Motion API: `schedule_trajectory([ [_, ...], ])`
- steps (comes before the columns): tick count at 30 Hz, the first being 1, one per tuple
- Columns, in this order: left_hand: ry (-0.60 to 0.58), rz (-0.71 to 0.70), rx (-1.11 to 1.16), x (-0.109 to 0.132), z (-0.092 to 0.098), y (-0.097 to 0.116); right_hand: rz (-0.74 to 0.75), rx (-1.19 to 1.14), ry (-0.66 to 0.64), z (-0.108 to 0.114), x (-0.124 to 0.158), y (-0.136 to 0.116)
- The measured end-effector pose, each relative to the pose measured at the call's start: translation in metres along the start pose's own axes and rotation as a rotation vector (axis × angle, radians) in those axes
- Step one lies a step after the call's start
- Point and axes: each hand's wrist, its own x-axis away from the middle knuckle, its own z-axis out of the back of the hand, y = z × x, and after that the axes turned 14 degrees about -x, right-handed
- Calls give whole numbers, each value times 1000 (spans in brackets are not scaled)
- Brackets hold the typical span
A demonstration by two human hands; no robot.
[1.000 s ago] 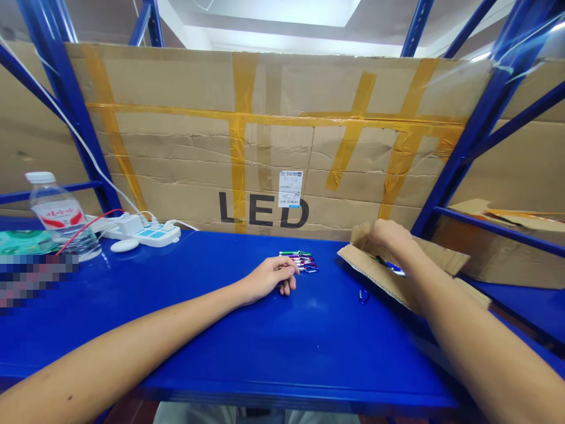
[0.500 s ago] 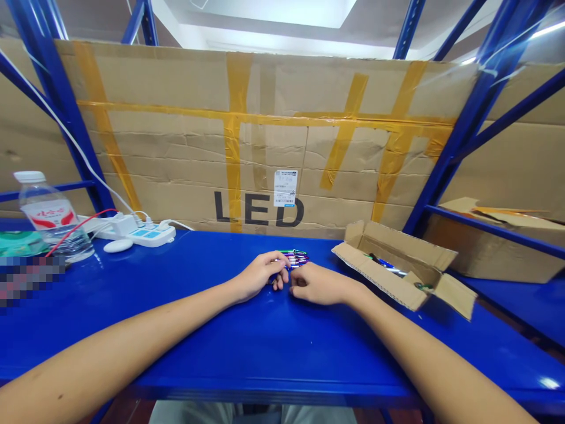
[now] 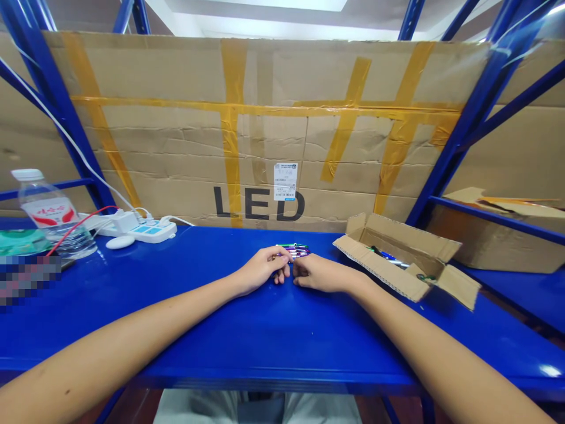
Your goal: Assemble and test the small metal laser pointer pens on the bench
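Observation:
Several pens (image 3: pixel 296 249) with coloured, shiny barrels lie side by side on the blue table (image 3: pixel 273 330), just beyond my hands. My left hand (image 3: pixel 266 268) rests at their left end, its fingers curled near the pens; whether it grips one is hidden. Close on the right, my right hand (image 3: pixel 320 273) is bent down with its fingers curled under, by the pens' right end. What its fingertips touch cannot be made out. To the right stands an open cardboard box (image 3: pixel 384 262) holding a few pens (image 3: pixel 391 257) and a small dark green item (image 3: pixel 424 277).
At the left are a water bottle (image 3: pixel 53 215), a white power strip (image 3: pixel 152 229) with cables, a round white object (image 3: pixel 120 242) and a green packet (image 3: pixel 22 242). A tall cardboard panel (image 3: pixel 185 153) closes the back. Another carton (image 3: pixel 507 235) stands beyond the blue frame.
The camera view has tilted slightly down. Both hands keep nearly the same place by the pens, with only small finger movement.

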Motion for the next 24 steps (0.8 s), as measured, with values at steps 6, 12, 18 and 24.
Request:
schedule_trajectory([
  [6,-37,-13,33,1,2,-1,-43,-74,-15,16,7,-1],
  [12,-48,6,72,1,3,-1,-203,-115,-104,29,14,1],
  [18,-55,22,83,1,3,-2,-178,-311,-163,32,16,13],
  [24,-51,13,70,0,4,-3,-213,-426,-78,30,16,13],
])
